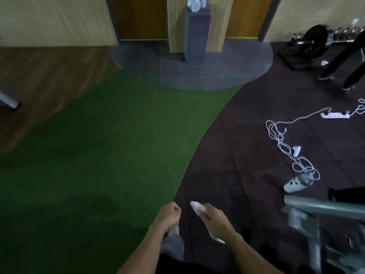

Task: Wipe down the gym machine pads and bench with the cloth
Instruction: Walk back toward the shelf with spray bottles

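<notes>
My right hand (214,220) is closed around a white cloth (196,207), whose end sticks out ahead of the fingers and whose tail shows under the wrist. My left hand (168,213) is curled into a fist with nothing visible in it. Both hands hang low over the seam between green turf and dark rubber floor. A grey metal machine frame (316,212) stands at the lower right, blurred. No pad or bench surface is clearly in view.
A tangled white cable (280,135) with a power strip (334,115) and small white devices lies on the rubber floor to the right. A person's legs (347,62) and a weight plate (315,41) are at the far right. A grey pillar (194,36) with spray bottles stands ahead.
</notes>
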Demonstrator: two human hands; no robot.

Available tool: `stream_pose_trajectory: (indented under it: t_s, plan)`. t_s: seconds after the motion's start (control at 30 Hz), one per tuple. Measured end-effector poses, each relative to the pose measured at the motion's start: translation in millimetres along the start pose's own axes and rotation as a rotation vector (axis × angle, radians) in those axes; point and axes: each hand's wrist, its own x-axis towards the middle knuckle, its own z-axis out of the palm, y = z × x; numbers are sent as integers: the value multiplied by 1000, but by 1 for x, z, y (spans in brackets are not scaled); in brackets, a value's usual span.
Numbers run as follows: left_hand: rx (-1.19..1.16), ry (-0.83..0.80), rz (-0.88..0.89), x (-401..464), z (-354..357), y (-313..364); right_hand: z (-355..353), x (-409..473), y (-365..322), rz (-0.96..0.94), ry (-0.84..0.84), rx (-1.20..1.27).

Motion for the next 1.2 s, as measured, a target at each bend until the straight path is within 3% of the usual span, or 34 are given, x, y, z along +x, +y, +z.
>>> stream_pose_trajectory:
  t_s: [0.23, 0.57, 0.9, 1.2]
  plan:
    - [40, -42, -7, 156, -138, 122, -123, 180, -105, 15, 18, 51]
    - [-16, -4, -29, 412, -305, 309, -308, 494, -193, -7, -17, -45]
    - [-20, 1, -41, 634, -454, 462, -435, 757, -277, 41, -11, -7]
    - [24, -10, 12, 840, -663, 593, -555, 1004, -402, 29, 81, -23]
